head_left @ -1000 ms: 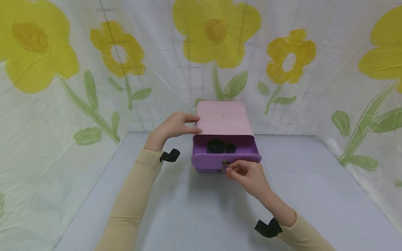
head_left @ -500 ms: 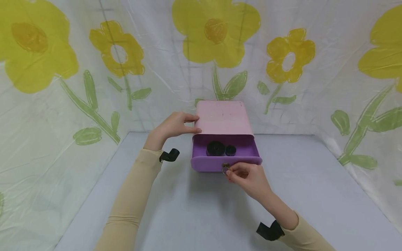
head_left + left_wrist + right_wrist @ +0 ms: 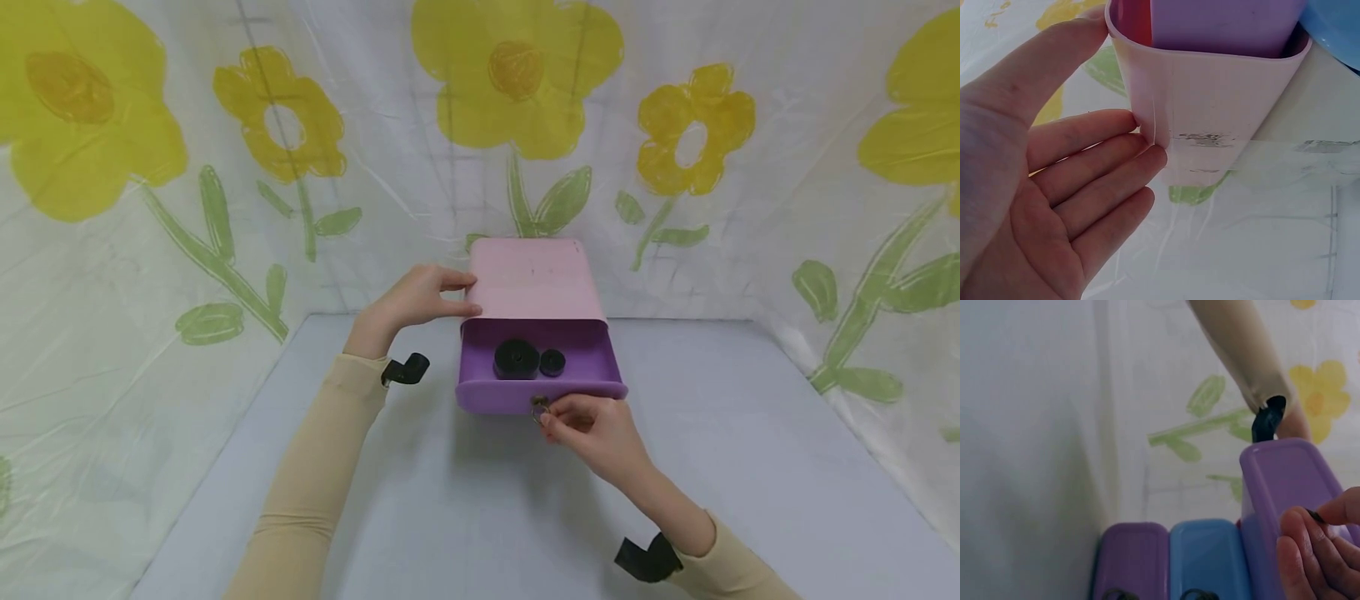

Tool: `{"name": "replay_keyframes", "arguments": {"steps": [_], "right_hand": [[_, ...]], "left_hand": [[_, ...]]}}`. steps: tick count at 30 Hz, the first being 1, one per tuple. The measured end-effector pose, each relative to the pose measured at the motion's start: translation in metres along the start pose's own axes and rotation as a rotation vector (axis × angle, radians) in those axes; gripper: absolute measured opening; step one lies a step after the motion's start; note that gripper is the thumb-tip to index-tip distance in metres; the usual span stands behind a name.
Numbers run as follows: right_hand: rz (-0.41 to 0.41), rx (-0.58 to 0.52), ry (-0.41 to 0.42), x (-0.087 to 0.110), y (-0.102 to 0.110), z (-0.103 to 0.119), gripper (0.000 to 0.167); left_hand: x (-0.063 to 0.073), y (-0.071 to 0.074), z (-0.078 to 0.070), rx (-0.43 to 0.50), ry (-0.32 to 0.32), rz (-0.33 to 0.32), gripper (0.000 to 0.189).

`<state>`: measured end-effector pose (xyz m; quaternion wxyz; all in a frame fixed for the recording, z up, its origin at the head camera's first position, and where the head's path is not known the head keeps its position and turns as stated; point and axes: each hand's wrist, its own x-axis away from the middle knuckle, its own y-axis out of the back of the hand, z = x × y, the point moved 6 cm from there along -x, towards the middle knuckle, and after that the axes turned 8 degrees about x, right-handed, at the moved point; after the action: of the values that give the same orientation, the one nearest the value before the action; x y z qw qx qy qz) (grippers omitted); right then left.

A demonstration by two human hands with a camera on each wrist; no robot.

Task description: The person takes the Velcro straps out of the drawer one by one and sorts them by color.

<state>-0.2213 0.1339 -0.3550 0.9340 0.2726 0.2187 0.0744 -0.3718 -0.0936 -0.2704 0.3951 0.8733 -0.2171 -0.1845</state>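
A pink drawer cabinet (image 3: pixel 534 279) stands at the back of the table, its top purple drawer (image 3: pixel 487 397) pulled well out. Inside the drawer lie a large black round thing (image 3: pixel 517 359) and a smaller one (image 3: pixel 552 362), side by side; both look like rolls. My left hand (image 3: pixel 420 297) rests its fingertips and thumb on the cabinet's left side; in the left wrist view its fingers (image 3: pixel 1094 165) are nearly straight. With thumb and fingers, my right hand (image 3: pixel 596 429) pinches the ring pull (image 3: pixel 538 409) on the drawer front. In the right wrist view, the ring is mostly hidden.
Below the open drawer are a blue drawer (image 3: pixel 1210 556) and another purple drawer (image 3: pixel 1132 559), both with ring pulls. A white sheet painted with yellow flowers (image 3: pixel 517 71) hangs behind the pale table (image 3: pixel 465 517).
The purple drawer has slid farther out toward me with my right hand on its ring, showing more of the black rolls. My left hand has stayed on the cabinet.
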Motion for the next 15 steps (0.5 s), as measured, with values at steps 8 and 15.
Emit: {"name": "replay_keyframes", "arguments": {"steps": [8,15], "right_hand": [[0.006,-0.004,0.009,0.0012,-0.0007,0.0,0.006],[0.009,-0.014,0.023,0.002,-0.0003,-0.0025,0.008]], "left_hand": [[-0.0005,-0.0004,0.0006,-0.018,-0.002,0.003,0.068],[-0.002,-0.0003,0.0016,-0.015,-0.002,0.0,0.068]]}}
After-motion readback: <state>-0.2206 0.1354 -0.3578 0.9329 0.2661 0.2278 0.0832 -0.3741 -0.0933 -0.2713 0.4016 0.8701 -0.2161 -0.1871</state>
